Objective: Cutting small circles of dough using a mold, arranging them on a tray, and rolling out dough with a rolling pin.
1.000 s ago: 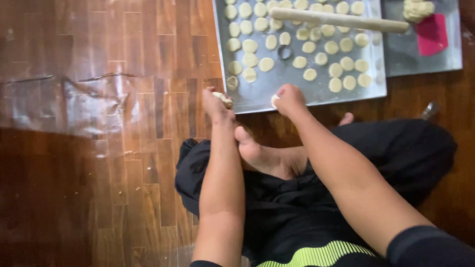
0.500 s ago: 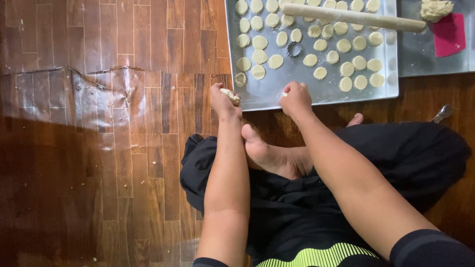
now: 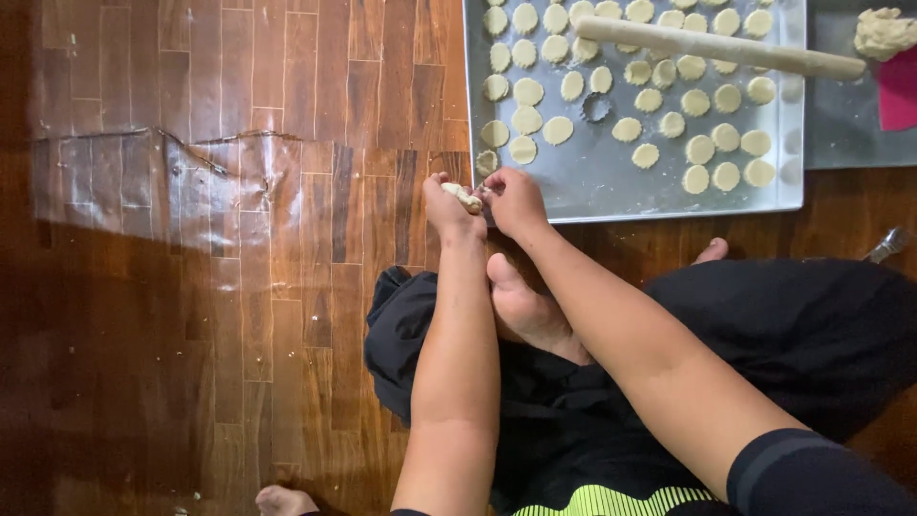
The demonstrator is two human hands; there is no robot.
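I sit cross-legged on a wooden floor. My left hand (image 3: 447,205) holds a small lump of pale dough (image 3: 465,198) just off the near left corner of a metal baking tray (image 3: 597,186). My right hand (image 3: 513,199) meets it, fingers pinching at the same lump. Several small round dough discs (image 3: 630,129) lie in rows on the tray. A long wooden rolling pin (image 3: 716,46) rests across the tray's far side. A small round metal cutter (image 3: 597,107) sits among the discs.
A second tray (image 3: 845,134) at the far right carries a dough mass (image 3: 884,32) and a pink scraper (image 3: 898,88). A clear plastic sheet (image 3: 181,186) lies on the floor to the left. A metal tool (image 3: 888,244) lies beside my right knee.
My right hand has moved left from the tray's near edge to meet my left hand at the dough lump. The view has shifted so the tray sits further right.
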